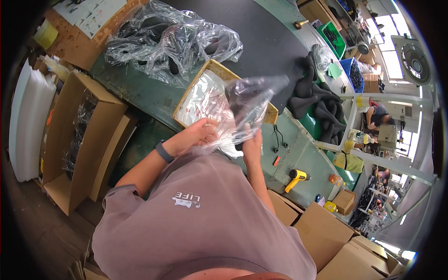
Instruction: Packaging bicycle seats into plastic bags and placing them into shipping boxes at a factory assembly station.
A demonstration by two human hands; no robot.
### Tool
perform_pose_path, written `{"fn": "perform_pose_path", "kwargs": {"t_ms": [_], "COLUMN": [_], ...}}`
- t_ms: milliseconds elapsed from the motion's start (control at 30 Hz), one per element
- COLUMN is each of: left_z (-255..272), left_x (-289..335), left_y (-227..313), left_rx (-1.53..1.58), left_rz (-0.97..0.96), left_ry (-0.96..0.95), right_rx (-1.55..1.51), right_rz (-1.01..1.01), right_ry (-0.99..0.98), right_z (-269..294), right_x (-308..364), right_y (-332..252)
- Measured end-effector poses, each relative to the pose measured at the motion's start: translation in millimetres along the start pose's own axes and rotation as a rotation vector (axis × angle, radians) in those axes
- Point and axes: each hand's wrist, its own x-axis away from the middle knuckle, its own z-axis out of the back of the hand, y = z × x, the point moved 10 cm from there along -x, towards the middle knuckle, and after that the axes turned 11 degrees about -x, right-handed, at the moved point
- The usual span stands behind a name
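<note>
Both my hands hold a clear plastic bag (266, 88) in front of my body. My left hand (205, 132) pinches the near edge of the bag with bent fingers. My right hand (252, 143) grips its other side, next to a small dark patch that I cannot make out. The bag's upper part spreads over a shallow yellowish tray (190, 95), which holds flat clear bags (205, 93). A dark shape shows through the film; whether it lies inside the bag is unclear.
Wrapped black pieces (172, 42) lie at the back left, and black padded saddle-like pieces (319, 100) are heaped at right. A yellow heat gun (297, 178), a red piece (276, 161) and a black cable (278, 140) rest on the green bench (298, 149). Cardboard boxes (77, 140) flank me.
</note>
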Motion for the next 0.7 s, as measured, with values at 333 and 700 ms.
{"fn": "perform_pose_path", "kwargs": {"t_ms": [333, 700], "left_z": [291.4, -34.6], "left_x": [-105.2, -250.2], "left_y": [139.7, -1.4], "left_rx": [0.869, -1.354], "left_rz": [-0.668, -0.457], "left_ry": [0.41, 0.088], "right_rx": [0.464, 0.229], "right_rz": [0.362, 0.133], "right_ry": [-0.16, 0.647], "right_z": [24.7, 513.0], "right_x": [-61.3, -330.9], "right_y": [-60.5, 31.0]}}
